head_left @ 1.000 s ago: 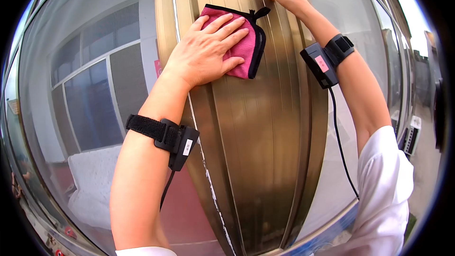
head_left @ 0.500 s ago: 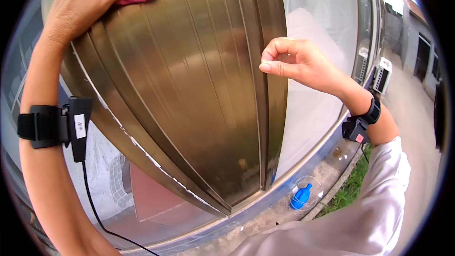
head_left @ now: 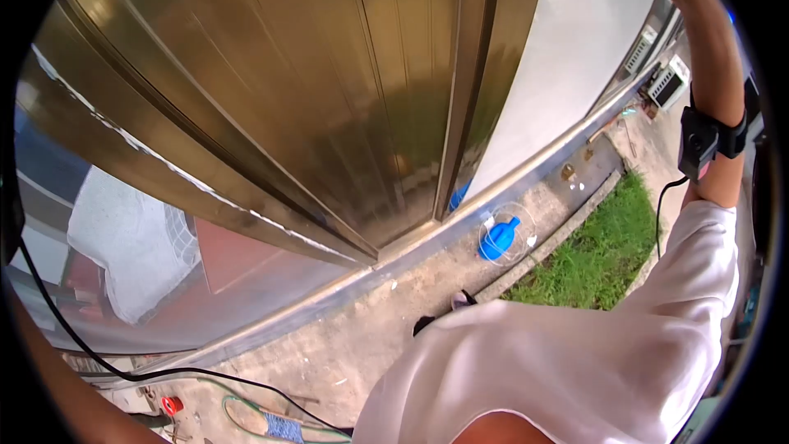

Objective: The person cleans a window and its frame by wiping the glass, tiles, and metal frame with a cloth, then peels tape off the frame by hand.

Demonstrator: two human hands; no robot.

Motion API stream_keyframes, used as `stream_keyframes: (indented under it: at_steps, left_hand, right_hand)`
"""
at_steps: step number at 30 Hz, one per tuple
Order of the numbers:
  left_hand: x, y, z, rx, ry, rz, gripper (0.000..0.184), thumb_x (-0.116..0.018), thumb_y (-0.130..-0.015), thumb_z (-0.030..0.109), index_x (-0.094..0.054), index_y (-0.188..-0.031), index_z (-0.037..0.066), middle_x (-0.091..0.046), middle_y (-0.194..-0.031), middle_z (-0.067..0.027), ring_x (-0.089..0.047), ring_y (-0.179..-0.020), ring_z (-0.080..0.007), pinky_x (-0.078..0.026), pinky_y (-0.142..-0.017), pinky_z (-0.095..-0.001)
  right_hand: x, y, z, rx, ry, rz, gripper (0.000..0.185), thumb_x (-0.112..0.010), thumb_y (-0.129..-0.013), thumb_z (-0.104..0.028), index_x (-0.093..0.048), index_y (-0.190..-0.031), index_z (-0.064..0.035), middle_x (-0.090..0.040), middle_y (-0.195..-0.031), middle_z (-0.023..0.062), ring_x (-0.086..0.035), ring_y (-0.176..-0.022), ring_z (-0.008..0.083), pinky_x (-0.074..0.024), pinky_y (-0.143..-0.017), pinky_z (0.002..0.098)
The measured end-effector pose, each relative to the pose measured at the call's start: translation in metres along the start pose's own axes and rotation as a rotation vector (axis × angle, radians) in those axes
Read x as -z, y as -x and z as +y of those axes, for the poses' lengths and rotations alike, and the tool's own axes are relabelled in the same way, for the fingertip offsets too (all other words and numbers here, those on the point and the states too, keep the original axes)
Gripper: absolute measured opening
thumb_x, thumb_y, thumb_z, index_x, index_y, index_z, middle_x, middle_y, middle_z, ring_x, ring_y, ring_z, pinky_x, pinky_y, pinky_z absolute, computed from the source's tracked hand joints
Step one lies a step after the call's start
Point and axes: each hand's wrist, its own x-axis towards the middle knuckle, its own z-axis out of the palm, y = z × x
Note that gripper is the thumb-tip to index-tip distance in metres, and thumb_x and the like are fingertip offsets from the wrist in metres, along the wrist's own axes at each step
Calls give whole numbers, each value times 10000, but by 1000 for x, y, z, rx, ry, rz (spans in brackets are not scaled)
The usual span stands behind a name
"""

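Neither of my hands shows; both lie beyond the frame. My right forearm (head_left: 713, 49) reaches up along the right side, with a black strapped device (head_left: 699, 144) on it. At the lower left edge a part of my left arm (head_left: 74, 386) shows, and a black cable (head_left: 107, 366) runs down from a dark device there. In front of me stands a tall, shiny bronze metal panel (head_left: 329, 90) with vertical grooves. A ragged white strip (head_left: 131, 138) follows its left edge. The pink cloth is out of sight.
Below the panel runs a concrete ledge (head_left: 353, 333). A blue plastic container (head_left: 499, 238) stands there inside a loop of thin wire. Grass (head_left: 588, 259) grows beyond the curb (head_left: 567, 230). A green hose (head_left: 230, 415) and a red object (head_left: 172, 404) lie lower left; an air-conditioner unit (head_left: 670, 82) stands upper right.
The view has tipped downward, showing more ground and grass. Both hands have left the frame, as has the pink cloth under the left hand. My right arm now stretches upward.
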Motion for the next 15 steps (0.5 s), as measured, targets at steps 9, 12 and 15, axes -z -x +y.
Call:
stream_keyframes:
  at_steps: [9, 12, 15]
  left_hand:
    - [-9, 1, -38, -20, -146, 230, 581, -547, -917, 438, -457, -1433, 188, -438, -1487, -16, -386, -1374, -200, -262, -1148, -414]
    - [-6, 2, -35, 6, -117, 177, 590, -539, -920, 444, -439, -1449, 203, -414, -1504, -5, -374, -1383, -204, -248, -1162, -424]
    - [-5, 2, -34, 5, -109, 166, 586, -532, -923, 451, -442, -1447, 204, -415, -1504, -2, -369, -1388, -204, -256, -1158, -440]
  right_hand:
    - [16, -172, 31, -38, -7, 416, 181, -636, -900, -136, -672, -1005, 6, -650, -926, 125, -655, -809, 194, -520, -709, 291]
    - [7, -216, 68, 28, -9, 476, 192, -645, -877, -148, -677, -992, 3, -650, -944, 146, -664, -854, 249, -529, -731, 349]
    - [3, -240, 88, 32, 189, 507, 210, -665, -839, -173, -691, -962, -4, -659, -948, 173, -660, -871, 308, -528, -766, 396]
